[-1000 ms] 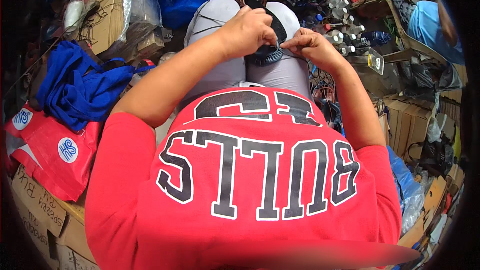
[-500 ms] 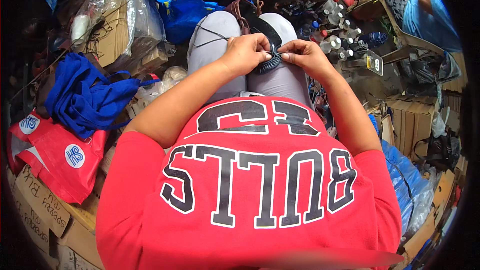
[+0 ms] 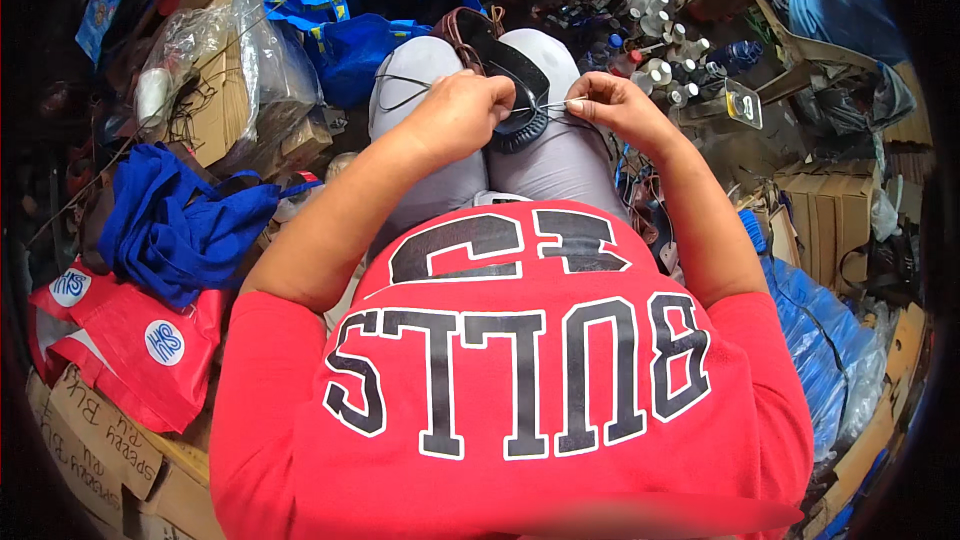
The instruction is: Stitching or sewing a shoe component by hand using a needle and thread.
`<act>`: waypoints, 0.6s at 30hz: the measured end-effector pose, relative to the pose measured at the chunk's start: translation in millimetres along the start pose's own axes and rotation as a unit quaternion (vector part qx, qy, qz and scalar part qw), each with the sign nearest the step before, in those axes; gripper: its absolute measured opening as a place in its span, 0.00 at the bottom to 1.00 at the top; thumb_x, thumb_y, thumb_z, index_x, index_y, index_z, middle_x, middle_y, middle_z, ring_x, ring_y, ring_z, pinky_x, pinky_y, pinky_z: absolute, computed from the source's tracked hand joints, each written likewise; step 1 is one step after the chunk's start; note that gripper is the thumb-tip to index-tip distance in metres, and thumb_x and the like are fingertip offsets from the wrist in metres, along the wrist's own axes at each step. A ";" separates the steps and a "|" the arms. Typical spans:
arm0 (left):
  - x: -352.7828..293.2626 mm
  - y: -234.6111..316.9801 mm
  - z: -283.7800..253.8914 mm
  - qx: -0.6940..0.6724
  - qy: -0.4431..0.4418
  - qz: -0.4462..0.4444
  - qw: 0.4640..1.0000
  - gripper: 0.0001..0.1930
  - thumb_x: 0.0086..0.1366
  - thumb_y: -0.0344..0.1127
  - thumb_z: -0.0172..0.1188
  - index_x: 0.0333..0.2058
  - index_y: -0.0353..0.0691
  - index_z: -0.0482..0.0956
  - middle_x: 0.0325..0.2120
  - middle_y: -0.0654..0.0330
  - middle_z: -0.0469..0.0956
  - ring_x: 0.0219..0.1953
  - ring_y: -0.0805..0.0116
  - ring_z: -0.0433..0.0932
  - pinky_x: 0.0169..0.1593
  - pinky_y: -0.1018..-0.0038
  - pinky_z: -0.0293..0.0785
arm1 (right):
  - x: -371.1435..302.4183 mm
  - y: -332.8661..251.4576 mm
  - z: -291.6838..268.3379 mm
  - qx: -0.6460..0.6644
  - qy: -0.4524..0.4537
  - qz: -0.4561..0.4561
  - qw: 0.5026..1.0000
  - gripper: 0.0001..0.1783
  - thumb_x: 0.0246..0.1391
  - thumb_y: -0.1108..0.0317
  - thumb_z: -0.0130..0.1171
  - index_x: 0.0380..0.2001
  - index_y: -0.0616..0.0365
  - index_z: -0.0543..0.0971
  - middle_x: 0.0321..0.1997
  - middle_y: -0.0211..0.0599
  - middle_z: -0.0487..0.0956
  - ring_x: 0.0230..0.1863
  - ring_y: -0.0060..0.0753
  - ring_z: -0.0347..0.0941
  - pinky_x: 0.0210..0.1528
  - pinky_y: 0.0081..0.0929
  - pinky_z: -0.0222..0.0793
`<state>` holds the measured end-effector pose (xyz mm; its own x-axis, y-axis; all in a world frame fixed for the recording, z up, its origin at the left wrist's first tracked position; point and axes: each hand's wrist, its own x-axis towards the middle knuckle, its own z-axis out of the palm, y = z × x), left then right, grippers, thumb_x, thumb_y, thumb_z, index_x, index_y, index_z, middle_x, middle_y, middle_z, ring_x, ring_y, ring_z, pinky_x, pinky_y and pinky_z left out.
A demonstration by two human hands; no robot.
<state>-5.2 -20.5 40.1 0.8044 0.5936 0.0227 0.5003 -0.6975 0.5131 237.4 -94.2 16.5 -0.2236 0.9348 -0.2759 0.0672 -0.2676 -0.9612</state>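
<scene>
A dark shoe upper (image 3: 522, 132) with a puckered, stitched toe edge lies across my thighs, its reddish-brown back part (image 3: 462, 30) toward my knees. My left hand (image 3: 465, 112) is closed at the left side of the toe; its fingertips are partly hidden. To the right of the shoe, my right hand (image 3: 622, 108) pinches a thin pale thread (image 3: 556, 104) that runs taut to the toe. Whether a needle is also in these fingers is too small to tell. A dark cord (image 3: 408, 80) lies loose over my left knee.
A blue bag (image 3: 365, 40) stands open beyond my left knee. At the far right are several plastic bottles (image 3: 655, 25) and another person's blue clothing (image 3: 835, 10). Blue cloth (image 3: 185, 220) and a red bag (image 3: 130, 330) lie at left; cardboard boxes (image 3: 825, 225) stand at right.
My hands have moved apart: the right drew away to the right, the left shifted slightly left. A taut thread now shows between the right fingers and the shoe.
</scene>
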 end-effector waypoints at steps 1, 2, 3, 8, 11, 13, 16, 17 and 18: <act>1.7 0.7 2.2 -0.089 -0.041 -0.062 0.993 0.02 0.57 0.31 0.55 0.29 0.41 0.75 0.24 0.59 0.77 0.31 0.57 0.74 0.38 0.65 0.67 | -4.8 1.5 -0.4 -0.028 0.001 0.000 1.000 0.09 0.50 0.67 0.63 0.33 0.58 0.75 0.30 0.21 0.74 0.32 0.13 0.66 0.36 0.13 0.62; 4.1 1.4 4.5 -0.183 -0.070 -0.116 0.974 0.03 0.58 0.31 0.54 0.30 0.40 0.74 0.25 0.57 0.78 0.30 0.56 0.75 0.36 0.66 0.69 | -8.4 4.9 4.1 -0.061 0.042 0.005 0.997 0.10 0.49 0.68 0.63 0.33 0.59 0.75 0.29 0.21 0.74 0.32 0.12 0.66 0.36 0.14 0.62; 6.3 2.5 6.9 -0.177 -0.082 -0.122 0.973 0.03 0.58 0.31 0.54 0.30 0.40 0.74 0.25 0.57 0.78 0.30 0.56 0.75 0.36 0.66 0.69 | -15.1 4.4 3.8 -0.072 0.046 0.031 0.996 0.11 0.48 0.69 0.64 0.34 0.60 0.76 0.29 0.23 0.75 0.32 0.13 0.67 0.36 0.14 0.64; 12.9 7.4 10.7 -0.119 -0.031 -0.006 0.992 0.06 0.61 0.31 0.50 0.34 0.37 0.72 0.27 0.50 0.78 0.32 0.52 0.77 0.36 0.65 0.71 | -43.9 -9.2 -3.8 -0.043 0.093 0.066 0.993 0.09 0.50 0.69 0.62 0.32 0.61 0.76 0.28 0.23 0.74 0.31 0.13 0.67 0.37 0.15 0.64; 12.9 8.9 8.7 -0.092 -0.067 0.014 0.993 0.06 0.61 0.31 0.50 0.36 0.37 0.72 0.28 0.48 0.77 0.34 0.47 0.76 0.37 0.63 0.70 | -39.9 -18.6 -14.3 -0.095 0.109 -0.013 0.989 0.11 0.51 0.64 0.61 0.31 0.61 0.75 0.30 0.25 0.73 0.34 0.17 0.67 0.39 0.17 0.63; 12.2 9.1 7.8 -0.086 -0.076 0.007 0.993 0.07 0.61 0.31 0.50 0.36 0.37 0.72 0.29 0.47 0.77 0.35 0.46 0.76 0.37 0.62 0.70 | -37.0 -19.5 -13.4 -0.148 0.084 -0.002 0.985 0.13 0.48 0.62 0.63 0.29 0.61 0.77 0.29 0.27 0.73 0.34 0.19 0.68 0.39 0.18 0.64; 10.1 8.4 8.4 -0.090 -0.066 -0.017 0.994 0.07 0.62 0.31 0.50 0.37 0.38 0.72 0.30 0.47 0.77 0.35 0.46 0.76 0.37 0.62 0.70 | -42.8 -16.3 -4.1 -0.281 0.052 0.031 0.958 0.14 0.44 0.61 0.66 0.28 0.61 0.79 0.31 0.30 0.72 0.33 0.22 0.69 0.36 0.21 0.66; 9.6 8.2 9.1 -0.110 -0.052 -0.003 0.993 0.06 0.62 0.31 0.50 0.36 0.38 0.73 0.29 0.47 0.77 0.35 0.47 0.76 0.37 0.62 0.70 | -45.2 -16.0 -3.1 -0.229 0.059 0.035 0.971 0.13 0.45 0.62 0.65 0.28 0.61 0.78 0.31 0.30 0.71 0.33 0.22 0.68 0.36 0.21 0.66; 9.3 8.0 9.7 -0.131 -0.046 0.007 0.990 0.06 0.62 0.31 0.50 0.36 0.38 0.73 0.29 0.47 0.77 0.35 0.47 0.76 0.37 0.63 0.70 | -47.8 -16.0 -3.4 -0.190 0.066 0.072 0.977 0.12 0.46 0.63 0.64 0.28 0.61 0.78 0.31 0.30 0.71 0.34 0.22 0.68 0.36 0.21 0.65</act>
<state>9.4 -24.4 36.1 0.8420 0.5380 -0.0403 0.3984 -0.5695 0.7190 250.3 -133.8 45.0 -0.0603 0.9226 -0.3810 0.4501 -0.3155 -0.8354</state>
